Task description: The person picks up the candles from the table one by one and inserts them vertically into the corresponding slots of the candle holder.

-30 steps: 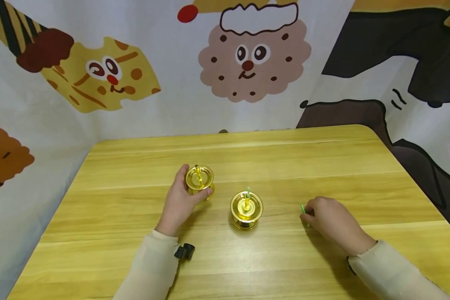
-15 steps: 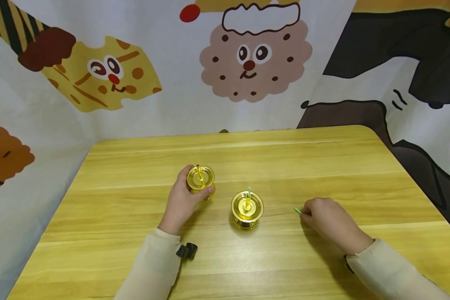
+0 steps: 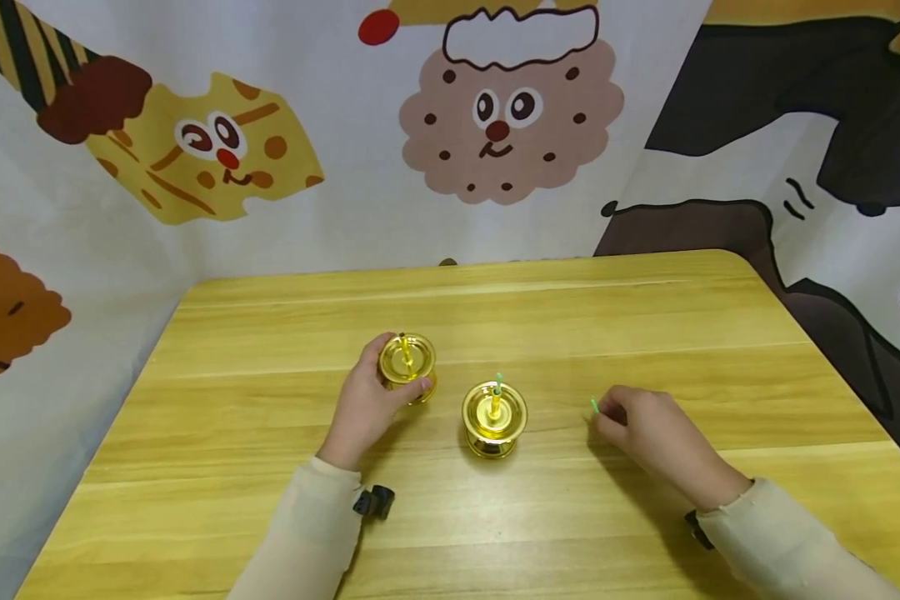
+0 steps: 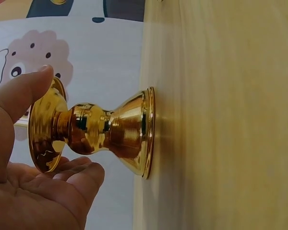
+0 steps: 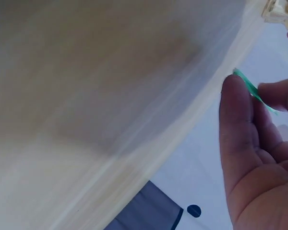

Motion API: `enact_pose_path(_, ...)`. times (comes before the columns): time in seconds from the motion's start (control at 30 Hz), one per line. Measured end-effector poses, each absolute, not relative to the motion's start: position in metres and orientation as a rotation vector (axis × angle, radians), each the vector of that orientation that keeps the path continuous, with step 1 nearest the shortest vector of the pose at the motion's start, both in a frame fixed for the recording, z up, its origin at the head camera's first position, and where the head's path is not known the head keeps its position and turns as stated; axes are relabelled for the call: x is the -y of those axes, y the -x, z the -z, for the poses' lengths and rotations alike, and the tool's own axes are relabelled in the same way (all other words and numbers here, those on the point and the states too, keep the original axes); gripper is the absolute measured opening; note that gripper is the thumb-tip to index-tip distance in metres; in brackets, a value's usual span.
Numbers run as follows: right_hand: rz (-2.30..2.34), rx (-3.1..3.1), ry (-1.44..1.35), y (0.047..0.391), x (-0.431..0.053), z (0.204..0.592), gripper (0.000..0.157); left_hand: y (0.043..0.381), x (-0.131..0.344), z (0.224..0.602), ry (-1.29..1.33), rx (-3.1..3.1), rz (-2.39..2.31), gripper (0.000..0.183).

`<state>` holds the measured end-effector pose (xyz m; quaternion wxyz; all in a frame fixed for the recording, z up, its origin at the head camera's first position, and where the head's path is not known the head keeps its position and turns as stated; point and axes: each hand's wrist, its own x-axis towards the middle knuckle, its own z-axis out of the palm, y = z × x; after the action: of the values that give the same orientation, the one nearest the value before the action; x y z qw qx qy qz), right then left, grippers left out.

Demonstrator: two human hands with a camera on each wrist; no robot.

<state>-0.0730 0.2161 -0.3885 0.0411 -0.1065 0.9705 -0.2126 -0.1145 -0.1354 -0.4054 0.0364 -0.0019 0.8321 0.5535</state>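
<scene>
Near the table's middle my left hand (image 3: 362,412) grips a shiny gold candlestick (image 3: 408,358) by its top dish, thumb on the near side of the rim. In the left wrist view the candlestick (image 4: 127,127) has a rounded stem, and its flared base is right at the tabletop. A second gold candlestick (image 3: 493,425) stands upright to its right, with a thin green piece (image 3: 498,382) poking out of its centre tube. Farther right, my right hand (image 3: 656,433) pinches a thin green strip (image 5: 248,85) between thumb and fingertips, close over the table.
Both candlesticks stand on a wood-grain table (image 3: 540,533) with rounded far corners. Behind it hangs a white cloth (image 3: 360,225) with cartoon food prints. A black wrist camera (image 3: 375,502) is on the left sleeve.
The left hand and its candlestick have shifted slightly right. The strip in my right hand has turned, and that hand's fingers have risen a little. The second candlestick has stayed put.
</scene>
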Motion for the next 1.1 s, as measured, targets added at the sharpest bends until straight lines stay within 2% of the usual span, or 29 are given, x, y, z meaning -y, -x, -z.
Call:
enact_pose_path(0.53, 1.032, -3.117, 0.5, 0.082, -0.178, 0.359, 0.005, 0.111, 0.136, 0.403, -0.011, -2.578, -1.638, 0.085)
enact_pose_path(1.1, 1.151, -3.089, 0.642, 0.108, -0.13, 0.323, 0.007, 0.112, 0.134, 0.402, 0.002, -2.605, -1.613, 0.086)
